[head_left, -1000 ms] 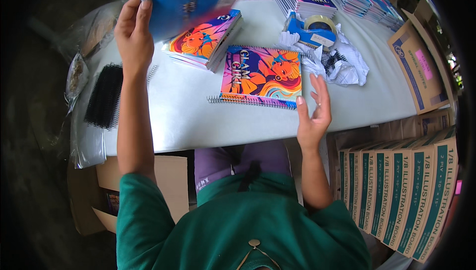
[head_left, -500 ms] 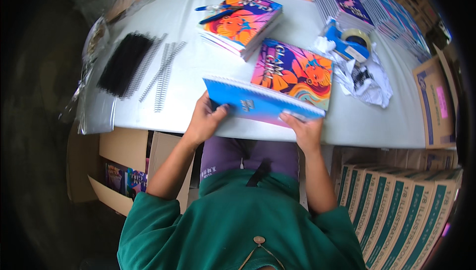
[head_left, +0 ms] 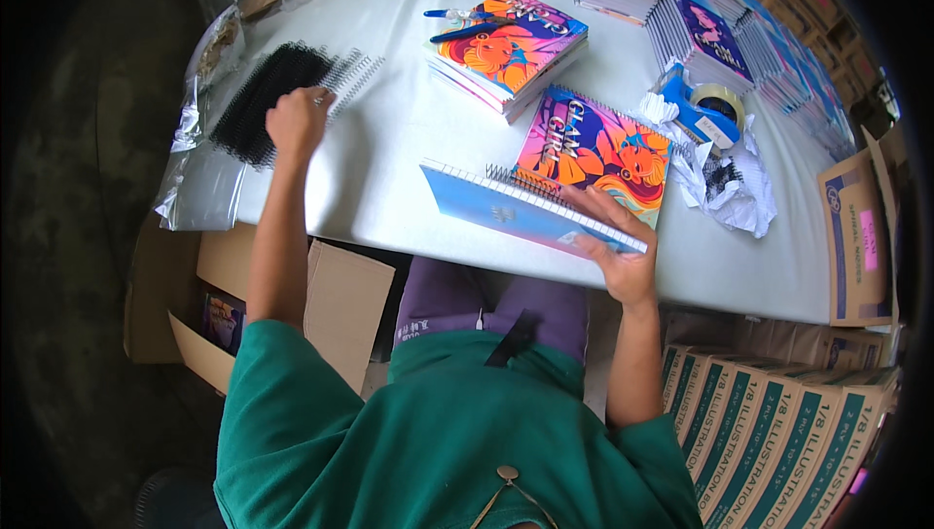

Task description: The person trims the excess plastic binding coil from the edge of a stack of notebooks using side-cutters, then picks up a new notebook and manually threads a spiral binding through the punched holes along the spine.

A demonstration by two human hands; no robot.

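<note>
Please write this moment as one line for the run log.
left hand: on black spiral binding coils | right hand: holds blue-covered punched notebook | beside: colourful spiral notebook | surface: white table

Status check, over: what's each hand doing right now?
Left hand on the black spiral coils. Right hand holds the blue-backed notebook tilted at the table edge. Nothing between them.

Blue-covered notebook (head_left: 530,213), unbound, punched holes along its upper long edge, lies tilted at the table's (head_left: 389,140) near edge, overlapping a spiral-bound notebook with a colourful cover (head_left: 598,150). Black binding coils (head_left: 263,101) heaped near the left edge, silver coils (head_left: 352,70) just beside them.
</note>
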